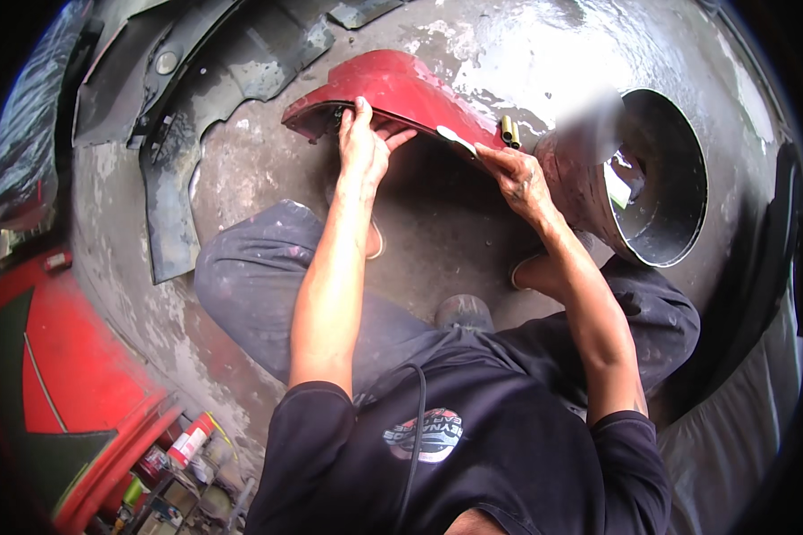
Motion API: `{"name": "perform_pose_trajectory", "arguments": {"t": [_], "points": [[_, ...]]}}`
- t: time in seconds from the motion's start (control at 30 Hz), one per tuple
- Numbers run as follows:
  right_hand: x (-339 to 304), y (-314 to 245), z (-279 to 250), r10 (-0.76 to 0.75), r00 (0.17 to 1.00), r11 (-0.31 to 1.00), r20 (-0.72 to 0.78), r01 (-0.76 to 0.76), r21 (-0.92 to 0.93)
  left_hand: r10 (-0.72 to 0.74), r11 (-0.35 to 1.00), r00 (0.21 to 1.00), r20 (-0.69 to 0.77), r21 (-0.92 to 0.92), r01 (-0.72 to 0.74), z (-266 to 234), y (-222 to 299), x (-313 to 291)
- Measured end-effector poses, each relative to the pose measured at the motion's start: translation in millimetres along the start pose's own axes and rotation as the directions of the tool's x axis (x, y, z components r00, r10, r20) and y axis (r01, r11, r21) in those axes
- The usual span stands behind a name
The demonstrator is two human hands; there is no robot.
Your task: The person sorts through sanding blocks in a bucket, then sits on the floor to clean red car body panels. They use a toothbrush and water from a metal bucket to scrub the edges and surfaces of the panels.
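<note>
A curved, glossy red car body panel [388, 76] is held up in front of me, arching from left to right above the floor. My left hand [364, 152] grips its near edge toward the left end, with one finger up against the rim and the other fingers reaching underneath. At the right end, my right hand [519, 178] is closed on the lower corner, fingers pointing left along the edge. A small white strip or patch [456, 139] shows on the rim by its fingertips; I cannot tell what it is. The panel's underside is mostly hidden.
Two brass-coloured tubes [509, 131] are beside the panel's right end. A black drum [692, 178] lies tipped at right, with paper [617, 185] inside. Dark bumper pieces [171, 209] lie at left. Lower left are a red car part [85, 357] and cluttered cans [190, 440].
</note>
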State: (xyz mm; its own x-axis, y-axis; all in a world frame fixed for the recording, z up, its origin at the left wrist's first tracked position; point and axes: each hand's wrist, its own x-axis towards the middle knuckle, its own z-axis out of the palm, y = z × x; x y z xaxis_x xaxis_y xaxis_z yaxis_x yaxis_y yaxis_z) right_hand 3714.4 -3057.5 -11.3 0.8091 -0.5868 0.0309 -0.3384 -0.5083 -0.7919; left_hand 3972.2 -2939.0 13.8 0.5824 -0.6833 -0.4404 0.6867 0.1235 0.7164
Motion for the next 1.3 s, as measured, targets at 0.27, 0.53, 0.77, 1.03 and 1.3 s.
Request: {"name": "perform_pose_trajectory", "arguments": {"t": [0.27, 0.53, 0.77, 1.03, 1.3], "points": [[60, -68, 37, -0.265, 0.964, 0.912, -0.024, 0.243, -0.331, -0.059, 0.998, 0.998, -0.019, -0.019, 0.059, 1, -2, -3], [56, -67, -9, -0.233, 0.955, 0.804, 0.181, 0.294, -0.517, -0.098, 0.986, 0.995, -0.033, -0.135, 0.093, -8, -12, 6], [171, -160, 46, -0.263, 0.865, 0.683, 0.428, 0.48, -0.55, 0.065, 0.978, 0.987, 0.149, -0.204, -0.034, -7, -21, 1], [202, -159, 27, -0.283, 0.832, 0.672, 0.477, 0.527, -0.52, 0.101, 0.993, 0.995, -0.016, 0.059, -0.1, 4, -17, -9], [243, -202, 112, -0.236, 0.737, 0.545, 0.633, 0.64, -0.542, 0.165, 0.986, 0.984, -0.072, 0.017, -0.164, 17, -7, -17]]}}
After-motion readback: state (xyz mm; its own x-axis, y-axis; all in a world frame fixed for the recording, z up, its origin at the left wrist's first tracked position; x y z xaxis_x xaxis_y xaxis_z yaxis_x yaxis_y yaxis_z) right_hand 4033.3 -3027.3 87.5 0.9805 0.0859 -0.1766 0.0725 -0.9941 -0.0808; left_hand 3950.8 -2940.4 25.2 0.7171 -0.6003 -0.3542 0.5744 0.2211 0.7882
